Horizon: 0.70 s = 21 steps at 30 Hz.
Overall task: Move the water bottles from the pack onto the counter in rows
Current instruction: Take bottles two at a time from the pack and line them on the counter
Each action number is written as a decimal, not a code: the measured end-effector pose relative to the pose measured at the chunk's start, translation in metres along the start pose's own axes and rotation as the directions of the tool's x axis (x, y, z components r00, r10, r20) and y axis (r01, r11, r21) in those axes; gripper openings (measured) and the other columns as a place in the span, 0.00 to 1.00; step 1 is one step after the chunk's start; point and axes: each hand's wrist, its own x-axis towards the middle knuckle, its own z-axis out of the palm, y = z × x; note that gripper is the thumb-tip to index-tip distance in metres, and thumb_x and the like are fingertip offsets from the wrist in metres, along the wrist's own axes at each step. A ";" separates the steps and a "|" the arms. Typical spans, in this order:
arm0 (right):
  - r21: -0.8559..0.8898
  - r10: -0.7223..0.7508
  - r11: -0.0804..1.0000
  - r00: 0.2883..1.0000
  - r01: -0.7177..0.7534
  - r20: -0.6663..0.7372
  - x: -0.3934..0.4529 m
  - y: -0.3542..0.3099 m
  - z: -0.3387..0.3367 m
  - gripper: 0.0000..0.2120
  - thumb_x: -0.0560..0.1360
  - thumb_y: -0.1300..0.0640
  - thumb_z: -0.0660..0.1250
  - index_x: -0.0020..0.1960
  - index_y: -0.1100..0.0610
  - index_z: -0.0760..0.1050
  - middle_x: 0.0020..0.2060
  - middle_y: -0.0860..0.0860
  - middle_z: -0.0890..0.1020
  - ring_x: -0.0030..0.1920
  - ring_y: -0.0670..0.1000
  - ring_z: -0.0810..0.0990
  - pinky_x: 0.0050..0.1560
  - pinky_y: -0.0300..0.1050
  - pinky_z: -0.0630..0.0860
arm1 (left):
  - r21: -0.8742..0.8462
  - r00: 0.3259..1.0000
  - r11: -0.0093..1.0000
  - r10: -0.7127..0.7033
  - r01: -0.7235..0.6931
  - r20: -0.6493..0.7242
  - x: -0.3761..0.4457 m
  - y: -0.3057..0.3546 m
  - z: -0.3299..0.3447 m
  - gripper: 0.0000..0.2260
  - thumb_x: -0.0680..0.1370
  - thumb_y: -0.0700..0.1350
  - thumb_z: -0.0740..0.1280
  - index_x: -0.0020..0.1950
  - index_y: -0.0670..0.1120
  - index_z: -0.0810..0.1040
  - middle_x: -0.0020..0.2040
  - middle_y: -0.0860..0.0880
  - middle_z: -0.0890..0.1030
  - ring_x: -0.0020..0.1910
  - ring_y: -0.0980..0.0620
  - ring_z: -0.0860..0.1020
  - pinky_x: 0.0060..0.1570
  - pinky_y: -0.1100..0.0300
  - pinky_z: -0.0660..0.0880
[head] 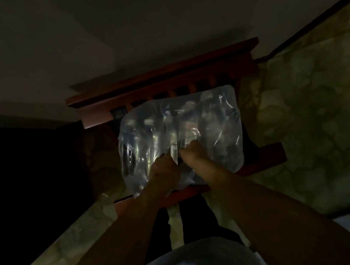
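Head view: 2 hands at a shrink-wrapped pack of water bottles [180, 136] on a dark red wooden chair [163, 82].
Left hand [163, 167] and right hand [193, 156] press side by side into the near plastic wrap, fingers curled; their exact grip is too dim to tell.

1. The pack [180, 138] of water bottles lies on the seat of a wooden chair [162, 76], against its backrest.
2. Both hands meet at the pack's near middle: left hand [163, 169] just beside right hand [195, 156].
3. Patterned floor [313, 125] surrounds the chair.
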 end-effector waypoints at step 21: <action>0.090 0.117 0.987 0.975 -0.137 0.191 0.012 -0.010 0.001 0.21 0.85 0.52 0.51 0.70 0.65 0.68 0.69 0.62 0.72 0.67 0.60 0.73 0.61 0.49 0.70 | 0.164 0.989 0.983 -0.065 0.086 -0.130 0.040 -0.008 0.027 0.20 0.74 0.60 0.69 0.58 0.47 0.79 0.53 0.48 0.82 0.53 0.48 0.82 0.47 0.57 0.79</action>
